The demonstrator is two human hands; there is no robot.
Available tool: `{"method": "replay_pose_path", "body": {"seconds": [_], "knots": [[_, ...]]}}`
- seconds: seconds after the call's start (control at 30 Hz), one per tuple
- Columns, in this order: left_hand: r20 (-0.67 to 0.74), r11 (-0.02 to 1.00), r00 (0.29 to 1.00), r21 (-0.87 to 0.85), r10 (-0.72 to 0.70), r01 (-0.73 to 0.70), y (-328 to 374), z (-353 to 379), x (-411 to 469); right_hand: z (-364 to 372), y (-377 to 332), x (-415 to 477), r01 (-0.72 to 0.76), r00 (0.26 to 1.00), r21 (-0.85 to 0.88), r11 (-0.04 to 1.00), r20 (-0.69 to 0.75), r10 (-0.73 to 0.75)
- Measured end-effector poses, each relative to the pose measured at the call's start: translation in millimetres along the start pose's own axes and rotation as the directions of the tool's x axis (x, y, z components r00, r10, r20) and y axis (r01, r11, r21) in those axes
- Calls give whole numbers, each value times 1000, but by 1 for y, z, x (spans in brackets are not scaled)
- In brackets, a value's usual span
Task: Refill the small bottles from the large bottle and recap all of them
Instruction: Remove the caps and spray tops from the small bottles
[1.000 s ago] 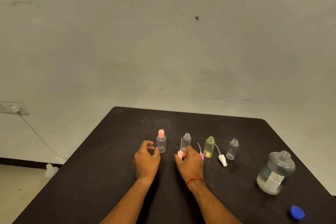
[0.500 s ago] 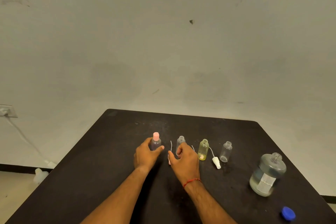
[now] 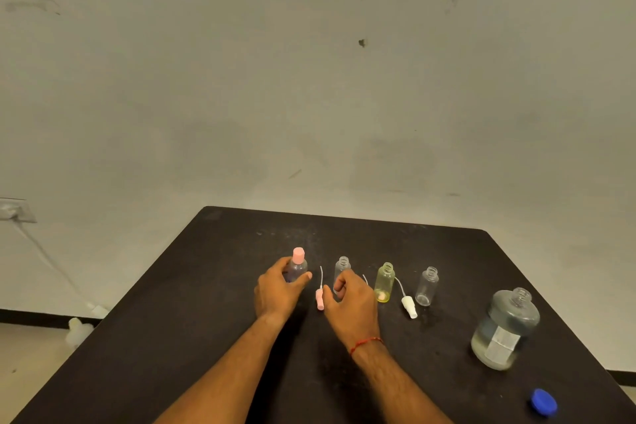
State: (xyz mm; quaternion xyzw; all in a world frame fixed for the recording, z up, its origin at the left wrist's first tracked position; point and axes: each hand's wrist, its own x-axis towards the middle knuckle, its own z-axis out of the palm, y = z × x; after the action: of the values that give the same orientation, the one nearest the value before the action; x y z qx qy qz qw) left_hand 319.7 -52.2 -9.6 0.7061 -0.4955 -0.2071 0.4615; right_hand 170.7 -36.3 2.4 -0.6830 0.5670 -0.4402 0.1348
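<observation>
My left hand grips the small bottle with the pink cap near its base. My right hand curls its fingers round the lower part of the open clear bottle. A pink spray cap with its thin tube lies on the table between my hands, by my right thumb. To the right stand an open yellow bottle and an open clear bottle, with a white spray cap lying between them. The large bottle stands uncapped at right, partly filled. Its blue cap lies near the front corner.
The black table ends close behind the bottles and just right of the large bottle. A thin tube pokes out behind my right hand. A wall socket with a cable and a white object on the floor are at left.
My left hand moved forward and took hold of the pink-capped bottle. My right hand let the pink spray cap down on the table and closed on the open clear bottle.
</observation>
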Motion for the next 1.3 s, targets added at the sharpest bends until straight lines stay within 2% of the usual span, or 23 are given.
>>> {"method": "replay_pose_path", "body": {"seconds": [0.2, 0.37, 0.47, 0.57, 0.77, 0.97, 1.1, 1.2, 1.3], "knots": [[-37, 998, 997, 21, 64, -63, 2, -12, -7, -3, -21, 21, 69, 997, 37, 997, 21, -70], [-46, 981, 980, 23, 193, -192, 7, -22, -15, -7, -47, 42, 82, 978, 21, 996, 189, -84], [-52, 971, 971, 64, 232, -228, 5, -26, -18, -6, -57, 48, 153, 959, -17, 988, 245, -144], [-44, 965, 966, 75, 253, -249, 6, -32, -22, -6, -63, 49, 218, 930, -55, 974, 315, -191], [-7, 965, 965, 35, 262, -262, 6, -39, -26, -12, -72, 46, 254, 897, -100, 962, 396, -195], [100, 961, 957, 26, 272, -276, 2, -45, -20, -19, -68, 46, 411, 810, -27, 911, 469, -352], [75, 963, 961, 9, 268, -269, 4, -46, -20, -22, -67, 44, 404, 777, 46, 914, 510, -369], [79, 961, 958, -12, 276, -276, 7, -46, -21, -25, -69, 41, 320, 818, 98, 942, 473, -327], [74, 957, 954, -7, 289, -289, 12, -47, -24, -26, -71, 46, 292, 888, -38, 956, 382, -256]]}}
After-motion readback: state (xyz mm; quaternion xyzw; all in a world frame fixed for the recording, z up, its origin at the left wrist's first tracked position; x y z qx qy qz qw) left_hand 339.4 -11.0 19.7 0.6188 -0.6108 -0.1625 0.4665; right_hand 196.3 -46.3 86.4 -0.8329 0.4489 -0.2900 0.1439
